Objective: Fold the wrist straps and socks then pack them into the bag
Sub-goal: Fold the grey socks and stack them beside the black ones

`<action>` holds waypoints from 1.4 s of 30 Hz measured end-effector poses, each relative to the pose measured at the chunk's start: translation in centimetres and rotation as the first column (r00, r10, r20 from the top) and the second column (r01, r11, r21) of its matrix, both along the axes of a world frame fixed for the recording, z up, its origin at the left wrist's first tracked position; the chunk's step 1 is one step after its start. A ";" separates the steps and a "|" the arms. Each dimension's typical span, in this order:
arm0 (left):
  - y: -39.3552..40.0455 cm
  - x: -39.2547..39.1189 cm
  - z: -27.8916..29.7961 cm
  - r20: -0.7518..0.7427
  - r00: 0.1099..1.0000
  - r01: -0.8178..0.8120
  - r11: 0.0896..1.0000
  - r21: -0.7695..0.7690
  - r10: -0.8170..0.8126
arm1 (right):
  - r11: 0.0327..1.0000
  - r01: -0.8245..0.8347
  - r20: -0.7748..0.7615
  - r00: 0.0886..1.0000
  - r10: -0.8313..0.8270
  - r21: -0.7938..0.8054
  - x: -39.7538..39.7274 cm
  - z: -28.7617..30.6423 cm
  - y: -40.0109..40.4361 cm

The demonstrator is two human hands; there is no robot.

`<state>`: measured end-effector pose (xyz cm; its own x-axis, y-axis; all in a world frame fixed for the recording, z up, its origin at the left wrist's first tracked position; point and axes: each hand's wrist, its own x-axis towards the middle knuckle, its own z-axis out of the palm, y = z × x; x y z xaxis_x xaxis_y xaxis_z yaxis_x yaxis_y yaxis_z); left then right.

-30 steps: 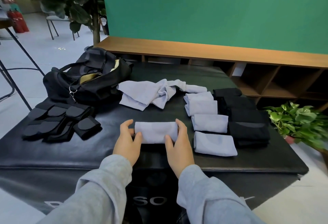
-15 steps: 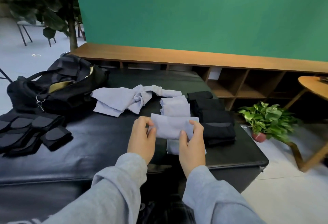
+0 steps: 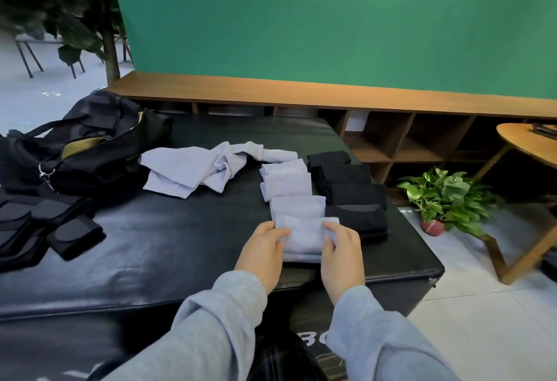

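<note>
The grip of both hands is closing on one folded light blue sock (image 3: 303, 237): the left hand (image 3: 263, 249) is pinching its left edge and the right hand (image 3: 342, 252) is pinching its right edge, fingers curled over the cloth. The sock is sitting at the near end of a row of folded blue socks (image 3: 289, 183) on the black padded desk (image 3: 168, 245), near its front right corner; whether it is resting on another folded sock underneath cannot be told. Grey sleeves (image 3: 211, 329) are covering both forearms.

Just right of the blue row, a row of folded black socks (image 3: 354, 196) is lying parallel to it. Farther back and left, a loose heap of unfolded blue socks (image 3: 199, 169) is sprawling across the desk. At the left edge, black wrist straps (image 3: 45, 224) are lying in a pile, and behind them an open black bag (image 3: 99, 151) is standing with its tan lining showing.

Beyond the desk, a small potted plant (image 3: 449, 196) is standing on the floor to the right, a low wooden shelf (image 3: 331, 100) is running along a green wall (image 3: 331, 18), and a tall leafy plant (image 3: 60, 3) is standing at far left.
</note>
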<state>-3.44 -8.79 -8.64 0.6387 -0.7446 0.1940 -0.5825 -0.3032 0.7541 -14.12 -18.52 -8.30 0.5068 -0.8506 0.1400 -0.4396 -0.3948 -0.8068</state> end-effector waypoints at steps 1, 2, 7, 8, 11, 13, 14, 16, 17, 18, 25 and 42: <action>0.0 0.0 -0.1 -0.006 1.000 0.017 1.000 0.017 -0.017 | 1.000 -0.013 -0.037 0.999 0.012 -0.018 0.0 -0.4 -0.1; 0.0 0.0 -0.1 -0.004 1.000 0.031 0.999 0.032 -0.031 | 0.999 -0.014 -0.058 0.998 0.011 -0.039 0.2 -0.6 -0.1; 0.0 0.1 -0.4 0.319 0.941 0.040 0.972 0.234 -0.115 | 0.960 0.036 -0.177 0.980 -0.088 -0.278 0.8 -1.1 0.1; 0.0 0.1 -0.5 0.358 0.920 0.056 0.958 0.280 -0.158 | 0.963 -0.011 -0.160 0.987 -0.033 -0.270 0.8 -0.9 0.2; 0.0 -0.1 -1.2 0.309 0.931 0.084 0.937 0.338 -0.195 | 0.886 -0.266 -0.321 0.936 0.143 -0.381 1.1 -1.0 0.3; 0.1 -0.4 -1.6 0.278 0.938 0.093 0.922 0.375 -0.207 | 0.867 -0.325 -0.437 0.888 0.141 -0.379 1.3 -1.6 0.3; 0.1 -0.5 -1.7 0.281 0.937 0.082 0.914 0.398 -0.206 | 0.875 -0.327 -0.481 0.867 0.128 -0.357 1.4 -1.7 0.4; -0.1 -0.5 -1.7 0.301 0.936 0.037 0.899 0.437 -0.184 | 0.889 -0.327 -0.500 0.856 0.134 -0.321 1.5 -1.8 0.6; -0.3 -0.3 -1.7 0.301 0.938 0.019 0.894 0.448 -0.170 | 0.888 -0.336 -0.511 0.848 0.140 -0.315 1.5 -1.8 0.5; -0.3 0.0 -1.8 0.279 0.950 0.003 0.894 0.448 -0.144 | 0.888 -0.338 -0.520 0.843 0.138 -0.312 1.6 -1.6 0.6; 1.7 2.1 -2.7 0.246 0.948 0.051 0.861 0.506 -0.200 | 0.884 -0.270 -0.589 0.808 -0.008 -0.382 2.7 -1.6 1.3; 4.9 5.4 -1.8 0.348 0.935 -0.219 0.872 0.438 0.061 | 0.860 -0.306 -0.231 0.946 0.227 -0.408 6.2 -0.9 6.4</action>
<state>1.94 -3.87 -10.40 0.7071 -0.7048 0.0572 -0.6873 -0.6661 0.2896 -7.97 -12.12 -9.15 0.7547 -0.5526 0.3537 -0.3807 -0.8079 -0.4499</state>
